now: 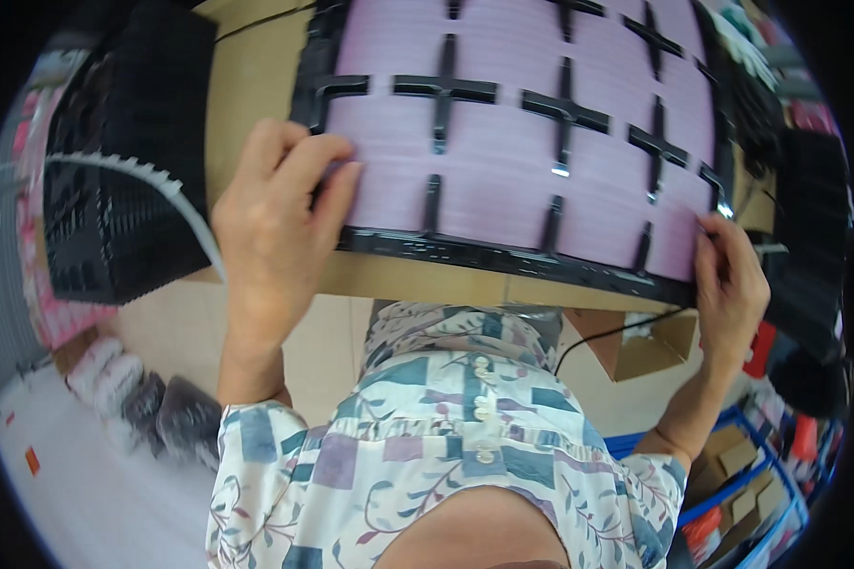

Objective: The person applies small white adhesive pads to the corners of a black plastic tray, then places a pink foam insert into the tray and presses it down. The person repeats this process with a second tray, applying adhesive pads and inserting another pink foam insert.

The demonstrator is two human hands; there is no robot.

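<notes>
A black plastic tray with raised cross-shaped ribs lies in front of me. Over it is a thin pink sheet, and the black ribs show through its openings. Near the tray's left edge, my left hand is closed, thumb and fingertips pinched at the sheet's left side. My right hand is closed at the near right corner, fingertips pinched at the sheet's edge there. Both hands partly hide the tray's rim, so what lies between the fingertips is hard to see.
Stacked black trays stand at the left, more black trays at the right. Beneath is a brown cardboard surface. A white toothed strap arcs beside my left wrist. An opened cardboard box and a blue-framed rack are lower right.
</notes>
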